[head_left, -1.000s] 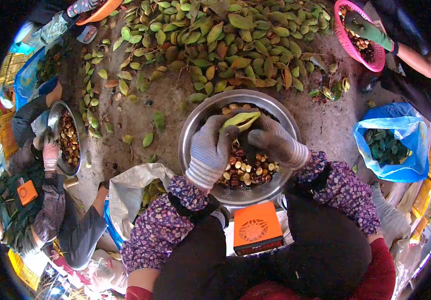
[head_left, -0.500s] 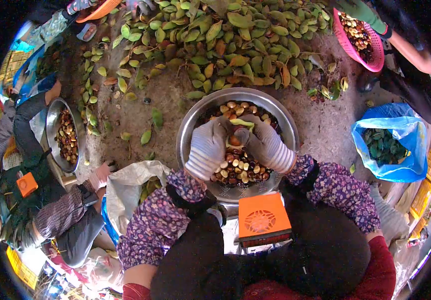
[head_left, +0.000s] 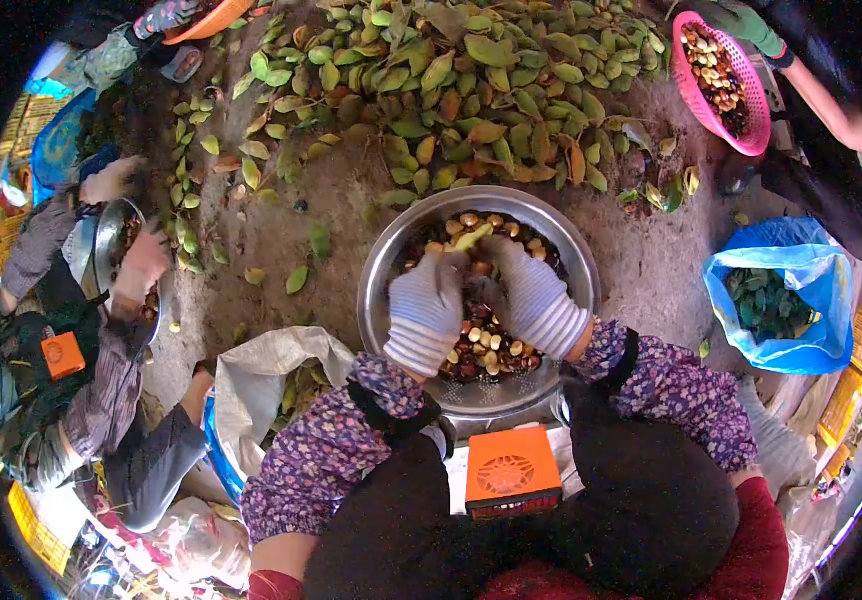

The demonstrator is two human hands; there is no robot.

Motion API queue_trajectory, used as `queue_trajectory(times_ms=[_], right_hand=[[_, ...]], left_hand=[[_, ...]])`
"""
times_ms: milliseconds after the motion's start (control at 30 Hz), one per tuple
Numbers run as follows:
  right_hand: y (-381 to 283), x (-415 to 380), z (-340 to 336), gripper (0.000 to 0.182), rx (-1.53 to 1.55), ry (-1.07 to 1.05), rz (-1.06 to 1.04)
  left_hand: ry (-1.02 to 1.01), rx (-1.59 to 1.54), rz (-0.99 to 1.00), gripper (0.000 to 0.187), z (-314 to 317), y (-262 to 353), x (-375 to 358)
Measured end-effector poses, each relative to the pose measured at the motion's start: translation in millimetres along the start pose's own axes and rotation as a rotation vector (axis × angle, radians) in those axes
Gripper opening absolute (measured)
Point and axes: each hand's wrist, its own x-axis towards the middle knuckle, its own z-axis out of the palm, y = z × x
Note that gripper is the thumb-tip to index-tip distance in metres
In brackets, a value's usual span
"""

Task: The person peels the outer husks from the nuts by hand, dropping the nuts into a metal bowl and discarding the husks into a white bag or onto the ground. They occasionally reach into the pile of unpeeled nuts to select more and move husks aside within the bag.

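Since the earlier frame both hands had come lower into the round steel bowl [head_left: 381, 262]. The left hand [head_left: 429, 305] and right hand [head_left: 533, 292], in grey knit gloves, met over the brown shelled seeds [head_left: 486, 350]. Their grip was closed together on a yellow-green split pod [head_left: 471, 238] at the fingertips. To do it well, I think the thumbs should pull the halves apart above the bowl. No writing was readable.
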Motion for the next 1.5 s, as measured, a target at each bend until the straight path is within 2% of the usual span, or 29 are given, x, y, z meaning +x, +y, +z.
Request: queue_trajectory(times_ms=[33, 100, 167, 200, 233, 300, 333, 367, 433, 467, 500, 533, 567, 600, 633, 667, 733, 767, 833, 867, 967, 1033, 1100, 1200, 1267, 1300, 1367, 1433, 1500], right_hand=[[1.5, -0.7, 5.7, 0.038, 0.249, 0.05, 0.109], [5.1, -1.3, 5.6, 0.042, 0.322, 0.099, 0.065], [8.3, 2.0, -4.9, 0.047, 1.391, -0.164, 0.362], [5.8, 1.7, -3.9, 0.047, 1.404, -0.056, 0.454], [10.7, 3.0, -1.5, 0.047, 1.401, -0.047, 0.455], [18.9, 7.3, 1.0, 0.04, 0.957, -0.077, 0.18], [4.7, 6.9, -6.9, 0.031, 0.899, -0.078, 0.3], [12.3, 6.1, -2.9, 0.026, 0.863, -0.141, 0.254], [-11.2, 6.8, -19.2, 0.025, 0.804, -0.186, 0.31], [-9.1, 3.1, -5.8, 0.025, 0.805, -0.184, 0.313], [-1.3, -0.7, 16.2, 0.024, 1.013, -0.084, 0.259], [-6.3, -1.1, 22.7, 0.024, 1.222, 0.02, 0.198], [-10.8, -9.0, 25.3, 0.024, 1.373, 0.008, 0.295], [-11.9, -8.5, 23.6, 0.024, 1.091, 0.046, 0.137], [-10.1, -7.8, 22.3, 0.024, 0.808, 0.083, -0.015], [-5.7, -5.0, 24.7, 0.024, 0.815, 0.08, -0.021], [0.5, 6.5, 25.4, 0.028, 0.585, -0.22, 0.053], [3.4, 8.7, 24.6, 0.028, 0.588, -0.225, 0.047], [-9.4, 15.6, 3.4, 0.03, 0.311, -0.187, -0.074], [-15.6, 19.5, 1.5, 0.022, 0.37, -0.101, -0.078], [-16.8, 23.1, 4.9, 0.012, 0.412, -0.084, -0.112], [-31.0, 19.4, -3.4, 0.014, 0.601, 0.012, -0.069], [-32.8, 16.7, -3.8, 0.026, 0.675, -0.092, 0.115], [-6.4, 5.2, 17.8, 0.022, 0.427, -0.101, 0.009], [15.9, -4.3, 28.3, 0.02, 0.166, -0.172, -0.057], [21.3, -6.1, 29.6, 0.02, 0.164, -0.17, -0.058], [30.5, -10.4, 34.1, 0.02, 0.068, -0.149, -0.111], [35.3, -11.1, 35.2, 0.02, 0.131, -0.15, -0.049], [35.4, -8.5, 26.5, 0.027, 0.188, -0.183, 0.096]], left_hand=[[-0.007, 0.133, 0.075, 0.011, 2.3, 0.6, -1.9], [-0.083, 0.086, 0.073, 0.009, 4.3, -7.4, -5.1], [-0.141, 0.128, 0.117, 0.011, 7.8, -11.9, -10.0], [-0.199, 0.172, 0.161, 0.015, 8.6, -10.8, -11.1], [-0.202, 0.167, 0.167, 0.015, 9.9, -7.5, -14.2], [-0.18, 0.005, 0.096, 0.019, 14.0, 2.3, -19.7], [-0.204, -0.054, -0.039, 0.016, 14.2, 2.9, -18.1], [-0.212, -0.059, -0.03, 0.016, 14.6, -3.6, -14.9], [-0.153, -0.354, -0.153, 0.02, 10.5, -10.6, -0.4], [-0.13, -0.222, -0.127, 0.029, 7.6, -10.5, 0.5], [-0.13, -0.221, -0.126, 0.029, 14.0, -14.8, 0.1], [-0.18, -0.473, -0.321, 0.035, 24.4, -20.3, -1.4], [-0.225, -0.722, -0.517, 0.041, 33.4, -24.6, -4.8], [-0.018, -0.522, -0.126, 0.049, 25.6, 2.4, -6.6], [-0.017, -0.513, -0.127, 0.049, 29.3, 0.9, -7.8], [0.002, -0.597, -0.191, 0.05, 33.1, -4.5, -9.0], [0.024, -0.692, -0.252, 0.048, 26.7, -3.0, -3.7], [0.031, -0.687, -0.253, 0.048, 25.6, -6.9, -1.7], [0.031, -0.796, -0.233, 0.044, 26.1, -19.7, 3.1], [0.065, -0.691, -0.045, 0.041, 26.6, -27.1, 8.8], [0.029, -0.663, -0.066, 0.037, 6.5, -6.5, 18.6], [-0.071, -0.694, -0.148, 0.029, 2.1, -43.9, 27.8], [0.234, 0.285, 0.11, 0.021, 8.1, -97.5, 35.1], [0.089, 0.177, 0.205, 0.025, -44.8, -88.5, 90.3], [-0.263, 0.39, 0.253, 0.04, -51.8, -116.5, 106.1], [-0.261, 0.39, 0.256, 0.04, -48.4, -116.1, 112.7], [-0.73, 0.825, 0.33, 0.054, -34.3, -114.4, 119.9], [-0.788, 0.871, 0.358, 0.061, -17.0, -130.2, 126.9], [-0.781, 0.964, 0.508, 0.053, -3.7, -140.1, 135.2]])
